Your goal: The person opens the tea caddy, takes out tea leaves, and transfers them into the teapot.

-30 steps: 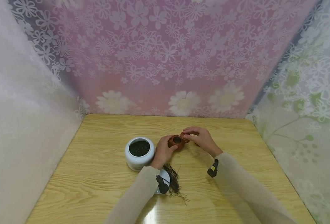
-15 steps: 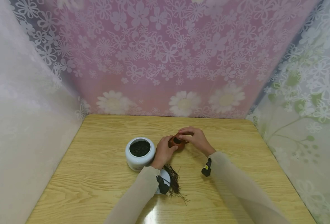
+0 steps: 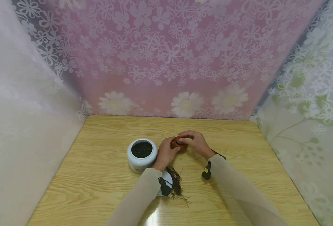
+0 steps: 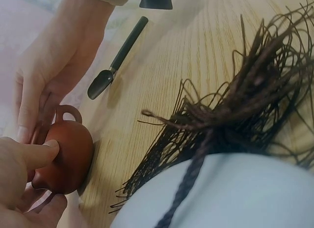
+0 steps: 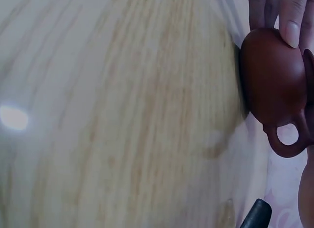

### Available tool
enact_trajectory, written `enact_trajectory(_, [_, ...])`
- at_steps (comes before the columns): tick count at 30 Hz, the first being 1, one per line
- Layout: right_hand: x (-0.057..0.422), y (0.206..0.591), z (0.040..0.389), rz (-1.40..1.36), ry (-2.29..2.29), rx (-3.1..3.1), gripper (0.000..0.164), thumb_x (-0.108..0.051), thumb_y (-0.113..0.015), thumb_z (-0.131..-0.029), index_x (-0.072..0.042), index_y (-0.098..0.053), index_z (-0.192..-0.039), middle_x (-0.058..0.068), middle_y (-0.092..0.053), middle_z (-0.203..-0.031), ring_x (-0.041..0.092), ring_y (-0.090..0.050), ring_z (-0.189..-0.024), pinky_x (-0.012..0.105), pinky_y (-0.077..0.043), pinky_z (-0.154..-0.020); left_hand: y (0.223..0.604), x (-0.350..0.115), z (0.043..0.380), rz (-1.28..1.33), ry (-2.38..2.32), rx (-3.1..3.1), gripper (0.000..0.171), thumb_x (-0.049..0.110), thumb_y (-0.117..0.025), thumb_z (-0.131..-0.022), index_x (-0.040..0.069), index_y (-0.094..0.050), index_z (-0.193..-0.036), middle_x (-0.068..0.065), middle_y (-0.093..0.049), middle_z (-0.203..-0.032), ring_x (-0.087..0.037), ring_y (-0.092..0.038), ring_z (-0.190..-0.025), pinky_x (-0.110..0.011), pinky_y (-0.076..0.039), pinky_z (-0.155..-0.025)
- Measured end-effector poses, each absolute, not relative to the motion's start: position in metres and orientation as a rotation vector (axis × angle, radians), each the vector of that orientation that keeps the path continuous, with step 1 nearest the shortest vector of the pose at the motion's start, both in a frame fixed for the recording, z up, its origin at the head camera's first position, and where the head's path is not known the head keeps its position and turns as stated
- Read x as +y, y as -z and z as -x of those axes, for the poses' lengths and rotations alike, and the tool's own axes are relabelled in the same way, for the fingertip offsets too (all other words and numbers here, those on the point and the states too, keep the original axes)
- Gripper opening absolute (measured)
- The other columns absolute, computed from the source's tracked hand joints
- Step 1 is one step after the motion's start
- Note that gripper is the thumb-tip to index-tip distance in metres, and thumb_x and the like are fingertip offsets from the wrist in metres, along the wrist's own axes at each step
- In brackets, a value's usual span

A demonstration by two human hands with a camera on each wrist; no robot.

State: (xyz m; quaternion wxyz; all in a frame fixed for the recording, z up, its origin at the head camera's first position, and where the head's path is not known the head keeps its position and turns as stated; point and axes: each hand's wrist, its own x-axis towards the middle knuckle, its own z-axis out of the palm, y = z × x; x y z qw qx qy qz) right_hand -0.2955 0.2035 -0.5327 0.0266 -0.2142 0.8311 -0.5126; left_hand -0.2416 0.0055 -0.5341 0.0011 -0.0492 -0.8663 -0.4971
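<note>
My left hand (image 3: 165,153) grips a small reddish-brown clay teapot (image 3: 182,148) by its spout side, thumb on the body in the left wrist view. On the far side my right hand (image 3: 198,142) pinches the teapot's lid (image 4: 39,132) right at the mouth. The lid covers part of the opening in the head view; my fingers hide much of it. The teapot stands upright on the wooden table, its loop handle (image 5: 289,152) turned toward my right arm.
Left of my left hand stands a white jar (image 3: 138,163) filled with dark tea leaves (image 3: 142,150). A white lid (image 4: 235,198) with a dark cord and brown stringy tassel (image 3: 176,182) lies under my left wrist. A dark scoop (image 4: 103,83) lies beyond the teapot.
My right hand has carried the teapot lid leftward from beside the handle to over the mouth and lowered it. My left hand stays on the teapot.
</note>
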Motion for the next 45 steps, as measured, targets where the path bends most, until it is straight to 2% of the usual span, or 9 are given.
enact_trajectory(15, [0.2, 0.543, 0.296, 0.652, 1.591, 2.555, 0.027, -0.028, -0.08, -0.102, -0.015, -0.082, -0.126, 0.009, -0.073, -0.14, 0.033, -0.068, -0.132, 0.047, -0.06, -0.107, 0.535, 0.005, 0.241, 0.158, 1.543, -2.726, 0.058, 0.016, -0.077, -0.104, 0.004, -0.057, -0.157, -0.019, -0.059, -0.156, -0.038, -0.057, -0.145, -0.054, -0.048, -0.12])
enact_trajectory(23, [0.199, 0.543, 0.293, 0.602, 1.65, 2.575, 0.041, -0.032, -0.078, -0.104, -0.007, -0.076, -0.136, 0.009, -0.072, -0.142, 0.033, -0.069, -0.131, 0.054, -0.059, -0.107, 0.537, 0.004, 0.241, 0.168, 1.542, -2.707, 0.06, 0.016, -0.077, -0.104, 0.004, -0.055, -0.158, -0.021, -0.054, -0.16, -0.039, -0.054, -0.148, -0.054, -0.046, -0.122])
enact_trajectory(30, [0.205, 0.533, 0.294, 0.514, 1.828, 2.513, 0.041, -0.034, -0.073, -0.107, -0.008, -0.073, -0.14, 0.014, -0.07, -0.144, 0.03, -0.073, -0.127, 0.042, -0.065, -0.096, 0.518, 0.01, 0.236, 0.189, 1.596, -2.666, 0.061, 0.017, -0.074, -0.106, 0.009, -0.051, -0.162, -0.018, -0.044, -0.168, -0.038, -0.046, -0.155, -0.056, -0.043, -0.124])
enact_trajectory(34, [0.212, 0.523, 0.295, 0.459, 1.868, 2.487, 0.042, -0.037, -0.074, -0.107, -0.013, -0.073, -0.14, 0.01, -0.068, -0.147, 0.025, -0.068, -0.133, 0.042, -0.06, -0.108, 0.501, 0.013, 0.233, 0.205, 1.588, -2.656, 0.059, 0.016, -0.071, -0.108, 0.011, -0.05, -0.163, -0.014, -0.042, -0.17, -0.035, -0.044, -0.157, -0.055, -0.043, -0.125])
enact_trajectory(36, [0.214, 0.518, 0.294, 0.449, 1.869, 2.484, 0.043, -0.038, -0.074, -0.107, -0.013, -0.072, -0.141, 0.01, -0.067, -0.148, 0.023, -0.066, -0.136, 0.046, -0.054, -0.115, 0.492, 0.012, 0.231, 0.226, 1.591, -2.643, 0.059, 0.016, -0.07, -0.108, 0.012, -0.05, -0.163, -0.013, -0.041, -0.171, -0.035, -0.042, -0.158, -0.055, -0.042, -0.125])
enact_trajectory(39, [0.217, 0.511, 0.292, 0.465, 1.89, 2.47, 0.042, -0.035, -0.073, -0.107, -0.011, -0.072, -0.142, 0.011, -0.067, -0.148, 0.02, -0.066, -0.135, 0.05, -0.051, -0.119, 0.478, 0.009, 0.228, 0.282, 1.579, -2.635, 0.058, 0.018, -0.069, -0.109, 0.012, -0.049, -0.164, -0.013, -0.04, -0.171, -0.034, -0.041, -0.159, -0.055, -0.042, -0.125])
enact_trajectory(41, [0.218, 0.508, 0.291, 0.484, 1.895, 2.473, 0.041, -0.032, -0.073, -0.108, -0.01, -0.072, -0.142, 0.012, -0.067, -0.149, 0.015, -0.067, -0.132, 0.046, -0.052, -0.118, 0.467, 0.006, 0.226, 0.315, 1.56, -2.638, 0.059, 0.02, -0.069, -0.109, 0.012, -0.048, -0.164, -0.012, -0.04, -0.172, -0.034, -0.041, -0.159, -0.056, -0.042, -0.125])
enact_trajectory(45, [0.218, 0.502, 0.286, 0.524, 1.92, 2.459, 0.04, -0.028, -0.072, -0.109, -0.009, -0.07, -0.144, 0.015, -0.067, -0.149, 0.005, -0.068, -0.127, 0.03, -0.055, -0.112, 0.448, -0.004, 0.225, 0.376, 1.511, -2.653, 0.061, 0.023, -0.07, -0.109, 0.015, -0.047, -0.166, -0.011, -0.04, -0.172, -0.033, -0.043, -0.158, -0.055, -0.044, -0.124])
